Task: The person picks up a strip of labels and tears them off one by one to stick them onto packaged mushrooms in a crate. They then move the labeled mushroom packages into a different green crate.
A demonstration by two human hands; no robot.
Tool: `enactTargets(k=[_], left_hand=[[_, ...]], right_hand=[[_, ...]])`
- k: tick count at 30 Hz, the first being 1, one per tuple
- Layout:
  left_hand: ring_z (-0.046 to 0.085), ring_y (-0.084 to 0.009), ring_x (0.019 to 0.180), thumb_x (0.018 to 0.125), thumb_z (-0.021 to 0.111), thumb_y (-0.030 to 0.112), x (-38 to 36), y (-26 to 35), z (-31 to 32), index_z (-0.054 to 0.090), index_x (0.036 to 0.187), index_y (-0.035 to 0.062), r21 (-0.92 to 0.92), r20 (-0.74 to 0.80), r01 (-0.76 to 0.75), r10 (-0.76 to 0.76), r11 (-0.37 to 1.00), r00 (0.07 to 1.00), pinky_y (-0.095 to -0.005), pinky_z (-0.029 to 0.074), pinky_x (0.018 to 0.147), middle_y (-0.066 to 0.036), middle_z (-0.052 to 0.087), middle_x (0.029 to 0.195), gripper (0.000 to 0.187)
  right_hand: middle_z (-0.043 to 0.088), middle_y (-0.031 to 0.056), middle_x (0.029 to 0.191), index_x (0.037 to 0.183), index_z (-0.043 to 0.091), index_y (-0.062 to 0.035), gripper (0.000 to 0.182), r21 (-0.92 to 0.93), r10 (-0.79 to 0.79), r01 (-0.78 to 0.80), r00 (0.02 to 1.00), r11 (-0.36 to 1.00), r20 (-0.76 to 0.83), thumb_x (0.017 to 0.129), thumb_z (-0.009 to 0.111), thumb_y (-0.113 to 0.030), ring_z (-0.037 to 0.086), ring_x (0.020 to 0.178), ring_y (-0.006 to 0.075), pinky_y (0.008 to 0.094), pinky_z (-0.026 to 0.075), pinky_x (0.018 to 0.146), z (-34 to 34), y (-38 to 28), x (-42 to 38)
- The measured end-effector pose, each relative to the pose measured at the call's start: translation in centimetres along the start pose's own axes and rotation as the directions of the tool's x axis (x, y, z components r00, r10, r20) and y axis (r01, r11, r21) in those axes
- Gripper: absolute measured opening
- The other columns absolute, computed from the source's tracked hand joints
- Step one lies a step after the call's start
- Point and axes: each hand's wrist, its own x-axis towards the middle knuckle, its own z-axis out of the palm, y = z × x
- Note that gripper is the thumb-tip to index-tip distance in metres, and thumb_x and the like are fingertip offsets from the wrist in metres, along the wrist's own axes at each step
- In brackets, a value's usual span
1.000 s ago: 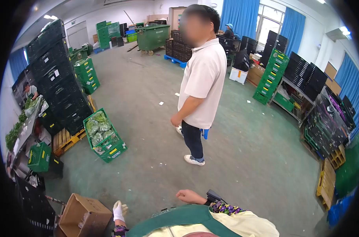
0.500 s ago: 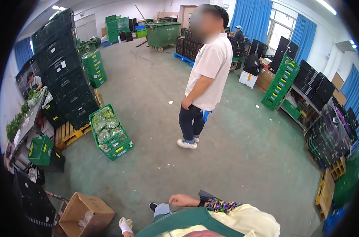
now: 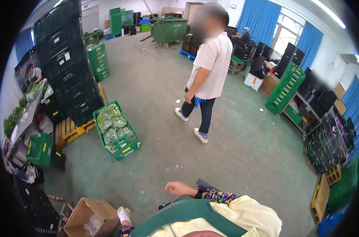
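My left hand wears a whitish glove and hangs low beside an open cardboard box, which has crumpled clear plastic inside. Nothing shows in that hand, and its fingers look loosely extended. Bare and held in front of my body, my right hand has loosely bent fingers with the index finger apart, and I see nothing in it. A dark band circles that wrist below a patterned sleeve. Ahead on the floor stands a green crate filled with bagged leafy greens.
A person in a light shirt is ahead, near the middle. Tall dark crates stand on a wooden pallet at left. Green crates and a metal rack line the right. A wheeled green bin is farther back.
The person in the light shirt now has their feet apart in a stride. My view has shifted slightly, and the green crate appears a little farther right. Both my hands still hold nothing visible.
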Motion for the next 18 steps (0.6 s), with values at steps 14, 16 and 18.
enactTargets(k=[14,16,18], left_hand=[[0.060,-0.0166,0.055,0.092,0.054,0.027,-4.6,-0.8,4.0,0.054,0.111,0.0126,-0.343,-0.384,-0.021,-0.119,0.939,0.915,-0.0306,0.044,0.047,-0.008,0.065,0.076,0.023],[0.059,-0.0166,0.054,0.092,0.055,0.026,-5.4,-1.4,3.7,0.055,0.110,0.0126,-0.387,-0.402,0.012,-0.180,0.922,0.898,-0.0312,0.043,0.046,-0.008,0.065,0.076,0.022],[0.059,-0.0169,0.054,0.092,0.055,0.025,-5.8,-2.2,3.1,0.055,0.109,0.0124,-0.454,-0.431,-0.031,-0.189,0.890,0.882,-0.0317,0.044,0.046,-0.008,0.064,0.075,0.021]], right_hand=[[0.063,0.0061,0.070,0.098,0.066,-0.0062,0.021,0.006,-0.141,0.145,0.949,0.989,0.282,0.086,0.057,-0.021,0.058,0.063,0.0147,0.0303,0.046,0.060,-6.7,4.4,19.8],[0.063,0.0059,0.070,0.098,0.066,-0.0064,0.022,-0.016,-0.176,0.192,0.929,0.981,0.326,0.086,0.057,-0.022,0.058,0.063,0.0147,0.0303,0.046,0.059,-7.0,2.2,23.0],[0.064,0.0070,0.071,0.098,0.065,-0.0056,0.021,-0.046,-0.169,0.203,0.903,0.978,0.395,0.086,0.057,-0.020,0.057,0.063,0.0138,0.0292,0.045,0.059,-6.8,-0.6,26.1]])
